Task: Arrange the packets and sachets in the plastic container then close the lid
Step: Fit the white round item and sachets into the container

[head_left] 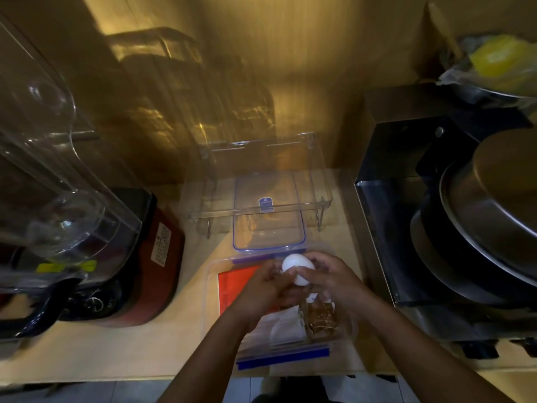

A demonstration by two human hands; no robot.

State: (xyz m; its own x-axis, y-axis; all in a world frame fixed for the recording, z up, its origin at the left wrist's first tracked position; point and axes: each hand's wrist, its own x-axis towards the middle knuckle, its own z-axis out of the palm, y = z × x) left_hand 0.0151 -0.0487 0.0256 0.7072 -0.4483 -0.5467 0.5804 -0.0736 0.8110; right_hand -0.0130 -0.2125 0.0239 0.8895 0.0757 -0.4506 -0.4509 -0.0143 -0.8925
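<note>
Both hands over plastic container (222,321) on table (116,353). Left hand (261,289) and right hand (328,282) fingers clamped together on white sachet (297,267) (rounded, puffy). Orange packet (235,286) inside container. Lid (268,213) just behind container.

Counter (122,353) holds container (223,338), lid (268,245), blender (162,257), rack (261,206).

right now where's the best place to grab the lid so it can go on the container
Probably the lid's near short edge, beside the blue clasp, coming from the front. It lies flat on the counter just behind the open container, that edge faces the hands and is clear. Both hands hold a white round packet.
</note>
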